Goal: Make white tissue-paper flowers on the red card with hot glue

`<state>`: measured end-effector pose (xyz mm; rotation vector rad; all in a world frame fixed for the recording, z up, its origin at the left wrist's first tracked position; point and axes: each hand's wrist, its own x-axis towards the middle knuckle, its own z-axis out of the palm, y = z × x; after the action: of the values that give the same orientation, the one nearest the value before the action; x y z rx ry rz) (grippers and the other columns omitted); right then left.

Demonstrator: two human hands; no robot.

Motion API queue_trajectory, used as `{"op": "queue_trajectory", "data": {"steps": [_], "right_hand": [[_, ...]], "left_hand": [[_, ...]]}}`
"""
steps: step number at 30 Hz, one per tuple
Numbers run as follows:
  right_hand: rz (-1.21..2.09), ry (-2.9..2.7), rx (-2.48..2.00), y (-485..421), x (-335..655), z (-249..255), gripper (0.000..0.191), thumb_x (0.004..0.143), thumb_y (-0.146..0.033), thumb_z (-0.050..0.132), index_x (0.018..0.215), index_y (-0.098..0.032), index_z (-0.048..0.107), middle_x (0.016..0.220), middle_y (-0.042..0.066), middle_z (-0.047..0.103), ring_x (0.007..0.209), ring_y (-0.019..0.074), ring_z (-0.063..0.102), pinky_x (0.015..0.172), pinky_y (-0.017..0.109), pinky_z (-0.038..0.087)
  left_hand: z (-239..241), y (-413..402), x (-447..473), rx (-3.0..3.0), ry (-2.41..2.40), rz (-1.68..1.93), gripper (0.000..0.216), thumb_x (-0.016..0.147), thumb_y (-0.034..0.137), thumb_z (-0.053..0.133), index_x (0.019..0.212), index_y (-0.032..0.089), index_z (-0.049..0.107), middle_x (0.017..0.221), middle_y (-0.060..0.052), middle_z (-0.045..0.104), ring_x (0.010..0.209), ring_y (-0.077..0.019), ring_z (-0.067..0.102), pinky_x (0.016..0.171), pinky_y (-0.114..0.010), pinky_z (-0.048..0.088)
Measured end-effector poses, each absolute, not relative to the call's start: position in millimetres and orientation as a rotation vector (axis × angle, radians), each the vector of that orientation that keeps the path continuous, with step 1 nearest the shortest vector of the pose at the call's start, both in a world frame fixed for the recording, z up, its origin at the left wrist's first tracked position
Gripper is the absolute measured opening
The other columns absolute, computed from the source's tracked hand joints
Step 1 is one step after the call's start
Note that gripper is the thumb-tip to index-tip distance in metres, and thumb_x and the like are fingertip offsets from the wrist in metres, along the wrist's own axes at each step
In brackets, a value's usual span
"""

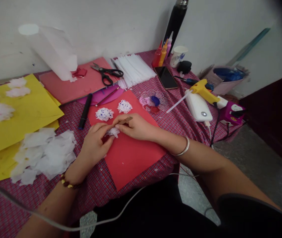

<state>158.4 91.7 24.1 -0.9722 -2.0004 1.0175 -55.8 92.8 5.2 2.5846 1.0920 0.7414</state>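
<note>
On a red paper sheet (pixel 136 155), my left hand (pixel 95 142) curls its thumb and fingers around a ruffled white paper puff (pixel 113 132). My right hand (pixel 137 127) is closed on a flat brown stick (pixel 126 121), its fingertips meeting the puff's upper edge. The fingers partly hide both the puff and the lower end of the stick. Just beyond my hands sit two white paper puffs with blue specks, one on the left (pixel 104 114) and one on the right (pixel 124 106). A clear palette (pixel 164 96) with pink, blue and red paint stands behind my right hand.
Torn white paper pieces (pixel 49 152) and yellow sheets (pixel 19 129) lie left, near a black marker (pixel 85 112). Scissors (pixel 106 72), white sticks (pixel 133 71) and a phone (pixel 166 78) lie behind. A yellow glue gun (pixel 205 92) rests right; a white cable (pixel 121 211) crosses in front.
</note>
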Motion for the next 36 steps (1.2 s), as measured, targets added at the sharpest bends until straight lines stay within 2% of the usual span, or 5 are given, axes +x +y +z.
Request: {"op": "queue_trajectory", "data": {"steps": [36], "right_hand": [[1.052,-2.060,-0.978,84,158,35,0.018,0.097,-0.020,0.049,0.100,-0.014,0.065,0.093,0.006,0.070,0.085,0.0158,0.063,0.081,0.030,0.047]], "left_hand": [[7,93,-56,2.535,1.097,0.669,0.023,0.092,0.030,0.054,0.110,0.020,0.063,0.110,-0.010,0.068,0.103,-0.0275,0.064,0.093,-0.046,0.052]]}}
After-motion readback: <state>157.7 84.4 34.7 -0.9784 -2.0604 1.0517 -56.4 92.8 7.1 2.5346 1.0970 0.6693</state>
